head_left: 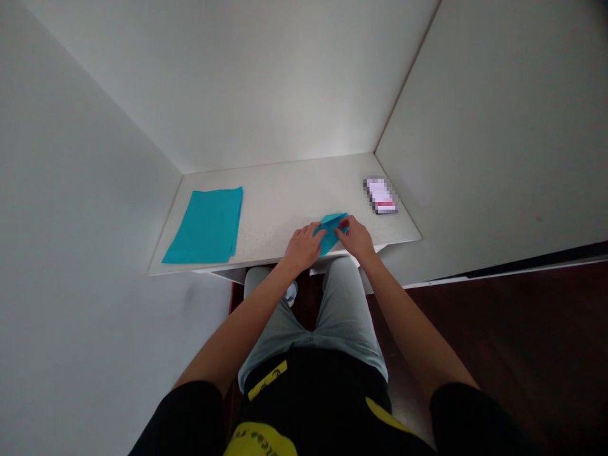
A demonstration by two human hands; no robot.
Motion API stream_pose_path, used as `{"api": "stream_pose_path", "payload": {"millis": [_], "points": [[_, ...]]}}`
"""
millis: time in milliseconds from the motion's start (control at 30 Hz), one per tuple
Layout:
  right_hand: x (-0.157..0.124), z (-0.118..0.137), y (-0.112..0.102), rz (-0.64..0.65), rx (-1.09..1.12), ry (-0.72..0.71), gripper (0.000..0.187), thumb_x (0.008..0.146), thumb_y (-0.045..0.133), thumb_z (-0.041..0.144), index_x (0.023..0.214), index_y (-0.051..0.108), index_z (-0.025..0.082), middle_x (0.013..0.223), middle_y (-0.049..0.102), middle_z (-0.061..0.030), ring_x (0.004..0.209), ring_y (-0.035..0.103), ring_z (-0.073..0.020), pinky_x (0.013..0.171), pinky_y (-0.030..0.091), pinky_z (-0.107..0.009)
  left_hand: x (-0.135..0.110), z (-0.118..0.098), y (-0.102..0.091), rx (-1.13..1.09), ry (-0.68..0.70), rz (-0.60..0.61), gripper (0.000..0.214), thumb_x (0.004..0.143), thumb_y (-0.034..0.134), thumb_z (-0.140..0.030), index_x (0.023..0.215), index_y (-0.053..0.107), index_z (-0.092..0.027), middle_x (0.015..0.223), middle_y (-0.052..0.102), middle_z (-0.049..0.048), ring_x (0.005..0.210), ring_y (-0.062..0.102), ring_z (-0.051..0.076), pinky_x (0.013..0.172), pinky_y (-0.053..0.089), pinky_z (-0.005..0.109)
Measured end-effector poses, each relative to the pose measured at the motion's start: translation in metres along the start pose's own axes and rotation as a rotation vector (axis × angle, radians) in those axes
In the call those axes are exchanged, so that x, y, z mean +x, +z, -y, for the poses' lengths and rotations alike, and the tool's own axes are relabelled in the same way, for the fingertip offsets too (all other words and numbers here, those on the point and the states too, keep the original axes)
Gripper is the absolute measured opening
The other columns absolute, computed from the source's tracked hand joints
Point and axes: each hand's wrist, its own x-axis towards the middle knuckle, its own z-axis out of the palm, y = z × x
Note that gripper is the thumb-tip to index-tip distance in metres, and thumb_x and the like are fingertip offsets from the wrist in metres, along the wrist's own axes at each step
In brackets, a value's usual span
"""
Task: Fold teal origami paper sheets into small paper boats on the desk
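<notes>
My left hand (303, 248) and my right hand (356, 239) meet near the front edge of a white desk (289, 190). Between them is a folded piece of teal paper (331, 229), held by the fingers of both hands and partly hidden by them. Its pointed, creased shape rests low over the desk. Farther left on the desk lies a flat rectangular teal paper sheet (205, 226), well away from my left hand.
A phone (380, 196) with a blurred screen lies at the desk's back right, beyond my right hand. White walls (494, 126) enclose the desk on three sides. My knees sit below its front edge, above a dark wood floor (494, 335).
</notes>
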Motion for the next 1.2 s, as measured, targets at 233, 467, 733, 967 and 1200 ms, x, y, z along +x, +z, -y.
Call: {"api": "stream_pose_path", "payload": {"millis": [233,467,733,967,1200], "points": [[0.013,-0.016,-0.001,0.038,0.001,-0.223,0.020,0.095,0.069,0.020,0.114,0.076,0.022,0.118,0.077,-0.0108,0.102,0.074,-0.0267,0.097,0.059,-0.041,0.015,-0.001,-0.010,0.100,-0.104,0.028,0.046,0.103,0.063,-0.028,0.149,0.059,-0.026,0.165,0.050,0.0117,0.129,0.066,0.029,0.104,0.054,0.041],[0.003,-0.027,0.021,-0.073,0.147,-0.369,0.018,0.100,0.064,0.019,0.108,0.080,0.024,0.119,0.074,-0.0112,0.115,0.069,-0.0287,0.108,0.057,-0.047,0.052,-0.019,-0.012,0.186,-0.128,0.041,0.042,0.097,0.069,-0.034,0.136,0.066,-0.016,0.155,0.056,0.0195,0.124,0.066,0.036,0.100,0.052,0.048],[0.004,-0.030,0.027,-0.098,0.215,-0.225,0.038,0.094,0.068,0.023,0.131,0.077,0.028,0.127,0.072,-0.0104,0.109,0.071,-0.0294,0.106,0.057,-0.052,0.055,-0.011,-0.007,0.088,-0.202,0.070,0.044,0.100,0.067,-0.038,0.138,0.063,-0.018,0.141,0.062,0.0181,0.125,0.065,0.036,0.098,0.052,0.045],[0.029,-0.025,0.034,-0.021,0.435,-0.075,0.043,0.085,0.069,0.023,0.127,0.079,0.027,0.125,0.078,-0.0081,0.091,0.072,-0.0237,0.103,0.061,-0.050,0.052,-0.009,-0.008,0.055,-0.176,0.057,0.038,0.100,0.068,-0.035,0.135,0.065,-0.022,0.140,0.065,0.0145,0.123,0.066,0.033,0.096,0.053,0.044],[0.025,-0.026,0.031,-0.057,0.672,0.040,0.034,0.088,0.073,0.047,0.112,0.081,0.025,0.113,0.083,-0.0080,0.099,0.077,-0.0271,0.102,0.061,-0.051,0.050,-0.004,-0.009,0.045,-0.167,0.019,0.047,0.095,0.080,-0.044,0.130,0.060,-0.020,0.136,0.064,0.0139,0.120,0.068,0.032,0.094,0.053,0.041]]}}
